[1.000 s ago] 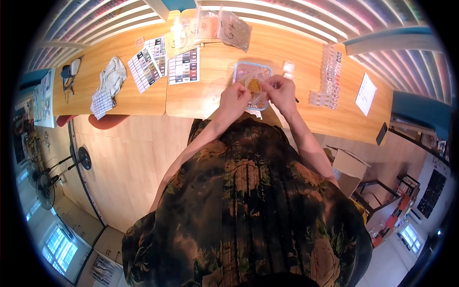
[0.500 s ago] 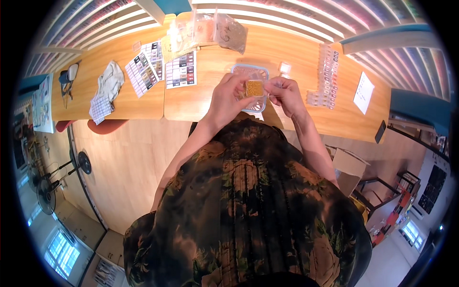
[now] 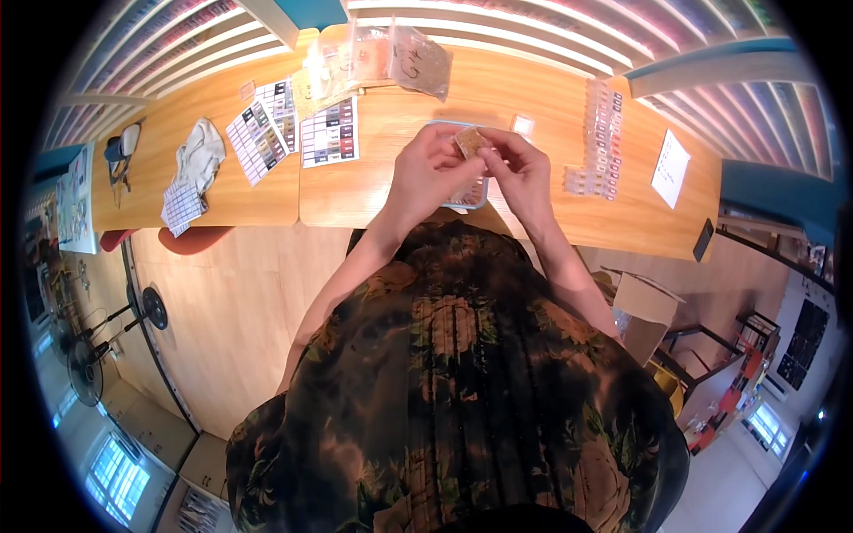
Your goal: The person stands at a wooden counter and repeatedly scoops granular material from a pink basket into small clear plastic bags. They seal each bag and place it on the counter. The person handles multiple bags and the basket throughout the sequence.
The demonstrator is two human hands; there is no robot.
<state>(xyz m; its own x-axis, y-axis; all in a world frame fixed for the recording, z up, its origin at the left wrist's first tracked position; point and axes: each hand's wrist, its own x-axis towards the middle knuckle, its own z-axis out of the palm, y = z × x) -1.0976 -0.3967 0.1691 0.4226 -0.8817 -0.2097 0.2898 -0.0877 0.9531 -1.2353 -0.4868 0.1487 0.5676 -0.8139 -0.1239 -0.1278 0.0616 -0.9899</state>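
A small square clear case of gold-coloured grains or beads (image 3: 470, 140) is held up between my two hands, tilted. My left hand (image 3: 422, 173) grips it from the left with its fingers curled round. My right hand (image 3: 518, 164) is closed in at its right edge, thumb and fingertips pinched against it. Beneath both hands is a clear plastic tub with a blue rim (image 3: 473, 206), mostly covered by them; what lies in it is hard to make out. Just beyond my right hand rests a small clear square box (image 3: 522, 125) on the table.
Bags of grains (image 3: 421, 64) lie at the back, beside printed colour sheets (image 3: 330, 138). Rows of small clear boxes (image 3: 604, 133) and a white paper (image 3: 673, 169) are on the right. A grey cloth (image 3: 201, 149) lies left. An open cardboard box (image 3: 647, 306) stands below the table.
The gold-filled case has gone from facing me flat to tilted and turned. My right hand has come in closer to the left, its fingers now over the case's edge.
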